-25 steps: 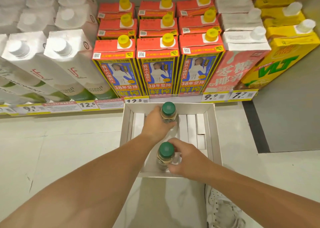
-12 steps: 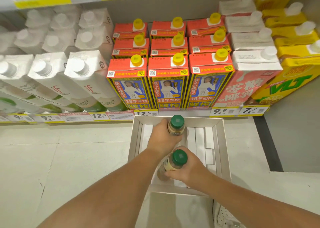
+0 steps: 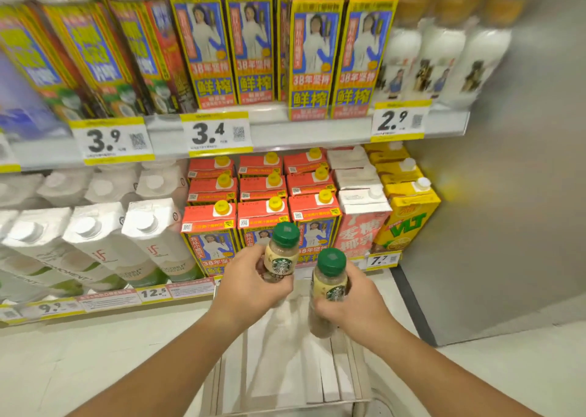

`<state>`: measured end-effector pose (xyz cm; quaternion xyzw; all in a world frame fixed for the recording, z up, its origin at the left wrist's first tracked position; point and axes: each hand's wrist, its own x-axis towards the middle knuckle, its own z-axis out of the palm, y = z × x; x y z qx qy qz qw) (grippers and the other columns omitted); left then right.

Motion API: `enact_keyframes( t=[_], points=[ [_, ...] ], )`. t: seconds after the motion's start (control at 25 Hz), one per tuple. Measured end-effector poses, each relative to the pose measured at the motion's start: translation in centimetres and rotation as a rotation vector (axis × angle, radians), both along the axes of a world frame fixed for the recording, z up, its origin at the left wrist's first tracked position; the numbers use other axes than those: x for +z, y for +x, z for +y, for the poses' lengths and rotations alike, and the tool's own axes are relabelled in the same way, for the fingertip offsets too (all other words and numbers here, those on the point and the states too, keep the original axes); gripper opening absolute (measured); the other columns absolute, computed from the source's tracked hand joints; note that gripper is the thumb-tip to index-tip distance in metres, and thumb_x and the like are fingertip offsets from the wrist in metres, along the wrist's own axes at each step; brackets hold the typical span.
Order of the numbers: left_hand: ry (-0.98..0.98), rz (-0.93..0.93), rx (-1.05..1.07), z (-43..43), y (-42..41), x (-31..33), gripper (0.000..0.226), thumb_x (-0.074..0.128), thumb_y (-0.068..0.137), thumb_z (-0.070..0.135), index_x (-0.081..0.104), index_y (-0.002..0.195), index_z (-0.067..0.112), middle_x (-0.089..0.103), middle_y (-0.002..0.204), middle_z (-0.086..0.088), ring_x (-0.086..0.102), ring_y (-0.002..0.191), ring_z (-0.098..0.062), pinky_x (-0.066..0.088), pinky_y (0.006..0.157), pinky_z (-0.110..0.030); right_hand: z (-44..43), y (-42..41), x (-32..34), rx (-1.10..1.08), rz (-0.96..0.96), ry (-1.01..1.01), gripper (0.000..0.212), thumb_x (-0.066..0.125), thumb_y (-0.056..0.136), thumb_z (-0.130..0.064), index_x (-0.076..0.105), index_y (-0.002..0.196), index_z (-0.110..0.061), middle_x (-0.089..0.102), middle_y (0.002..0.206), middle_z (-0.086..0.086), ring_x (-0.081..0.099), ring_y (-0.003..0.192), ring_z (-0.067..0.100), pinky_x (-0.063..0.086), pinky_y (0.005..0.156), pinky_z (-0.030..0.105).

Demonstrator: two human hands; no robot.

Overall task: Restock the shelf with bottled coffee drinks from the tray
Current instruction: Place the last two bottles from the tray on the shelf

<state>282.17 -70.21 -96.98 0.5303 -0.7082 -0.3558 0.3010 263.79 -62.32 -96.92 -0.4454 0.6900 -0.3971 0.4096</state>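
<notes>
My left hand (image 3: 250,285) grips a coffee bottle (image 3: 281,255) with a green cap and a cream label, held upright above the tray. My right hand (image 3: 350,302) grips a second green-capped coffee bottle (image 3: 328,282), tilted slightly, just right of the first. Both bottles are lifted clear of the white cardboard tray (image 3: 336,381), which lies on the floor below my arms and shows only its bare ribbed bottom. The bottles hover in front of the lowest shelf's cartons.
The bottom shelf holds white coconut-water cartons (image 3: 149,242), red and yellow cartons (image 3: 263,213), a pink carton (image 3: 361,223) and a yellow VLT carton (image 3: 409,217). The shelf above (image 3: 285,134) carries tall yellow cartons and white bottles. A grey panel (image 3: 507,194) stands at right.
Both hands have lifted their bottles up out of the tray. My view has tilted upward, bringing the upper shelf into sight.
</notes>
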Motion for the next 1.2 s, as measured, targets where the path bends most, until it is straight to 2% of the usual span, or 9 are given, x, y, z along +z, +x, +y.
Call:
enact_keyframes(
  t=[0.16, 0.24, 0.36, 0.48, 0.64, 0.76, 0.92, 1.04, 1.2],
  points=[
    [-0.124, 0.068, -0.030, -0.1, -0.7, 9.0, 0.024, 0.077, 0.063, 0.038, 0.064, 0.082, 0.032, 0.064, 0.084, 0.008, 0.060, 0.077, -0.003, 0.050, 0.067, -0.026, -0.6, 0.1, 9.8, -0.047, 0.074, -0.189, 0.038, 0.076, 0.055, -0.028, 0.066, 0.092, -0.033, 0.074, 0.084, -0.017, 0.068, 0.075, 0.000, 0.051, 0.066, 0.015],
    [-0.234, 0.069, -0.015, -0.3, -0.7, 13.7, 0.023, 0.075, 0.062, 0.043, 0.063, 0.078, 0.032, 0.061, 0.078, 0.010, 0.056, 0.076, -0.002, 0.043, 0.062, -0.021, -0.9, -0.3, 15.0, -0.064, 0.103, -0.262, 0.042, 0.073, 0.052, -0.035, 0.066, 0.093, -0.036, 0.075, 0.084, -0.014, 0.069, 0.076, 0.004, 0.054, 0.068, 0.019],
    [-0.318, 0.124, -0.005, -1.0, -0.7, 21.0, 0.026, 0.072, 0.058, 0.050, 0.064, 0.077, 0.034, 0.064, 0.074, 0.010, 0.059, 0.070, -0.001, 0.043, 0.059, -0.018, -1.6, -1.7, 23.0, -0.076, 0.181, -0.370, 0.040, 0.072, 0.055, -0.037, 0.065, 0.093, -0.043, 0.075, 0.081, -0.018, 0.066, 0.067, -0.005, 0.047, 0.060, 0.008],
    [-0.408, 0.186, 0.012, -2.2, -1.2, 29.9, 0.033, 0.070, 0.052, 0.056, 0.068, 0.077, 0.035, 0.065, 0.073, 0.010, 0.061, 0.069, -0.001, 0.051, 0.062, -0.024, -2.5, -3.7, 32.5, -0.090, 0.254, -0.470, 0.039, 0.070, 0.053, -0.037, 0.065, 0.090, -0.047, 0.074, 0.076, -0.017, 0.065, 0.062, -0.004, 0.048, 0.057, 0.010],
    [-0.459, 0.275, -0.066, -3.1, -2.9, 40.8, 0.030, 0.072, 0.056, 0.054, 0.072, 0.080, 0.036, 0.072, 0.073, 0.019, 0.064, 0.066, 0.006, 0.047, 0.056, -0.011, -4.1, -7.8, 44.3, -0.152, 0.309, -0.599, 0.029, 0.071, 0.056, -0.033, 0.066, 0.084, -0.038, 0.074, 0.074, -0.006, 0.064, 0.059, 0.003, 0.052, 0.056, 0.020],
    [-0.528, 0.319, -0.048, -4.4, -6.3, 47.6, 0.023, 0.075, 0.063, 0.048, 0.073, 0.075, 0.029, 0.070, 0.069, 0.027, 0.062, 0.064, 0.010, 0.042, 0.051, -0.006, -6.3, -11.4, 51.3, -0.178, 0.357, -0.676, 0.026, 0.074, 0.068, -0.024, 0.066, 0.084, -0.042, 0.075, 0.077, -0.011, 0.068, 0.063, 0.005, 0.052, 0.054, 0.020],
    [-0.512, 0.358, -0.024, -8.1, -12.3, 52.4, 0.016, 0.080, 0.072, 0.038, 0.066, 0.067, 0.032, 0.064, 0.062, 0.036, 0.060, 0.061, 0.017, 0.044, 0.044, -0.006, -11.2, -15.3, 55.5, -0.166, 0.343, -0.669, 0.029, 0.070, 0.059, -0.035, 0.069, 0.088, -0.034, 0.075, 0.079, -0.016, 0.071, 0.068, 0.004, 0.056, 0.061, 0.027],
    [-0.490, 0.338, 0.028, -10.2, -16.1, 52.4, 0.016, 0.079, 0.071, 0.042, 0.075, 0.072, 0.027, 0.071, 0.063, 0.023, 0.064, 0.059, 0.008, 0.051, 0.048, -0.013, -15.2, -16.6, 55.1, -0.169, 0.301, -0.653, 0.035, 0.071, 0.055, -0.037, 0.070, 0.089, -0.030, 0.076, 0.077, -0.016, 0.072, 0.072, 0.007, 0.059, 0.067, 0.031],
    [-0.525, 0.293, 0.115, -11.8, -18.4, 50.5, 0.023, 0.077, 0.069, 0.046, 0.073, 0.068, 0.024, 0.070, 0.060, 0.021, 0.064, 0.057, 0.004, 0.053, 0.050, -0.019, -19.1, -17.1, 52.7, -0.120, 0.269, -0.581, 0.039, 0.074, 0.053, -0.037, 0.068, 0.091, -0.028, 0.076, 0.075, -0.016, 0.073, 0.066, 0.005, 0.063, 0.068, 0.034]
  ],
)
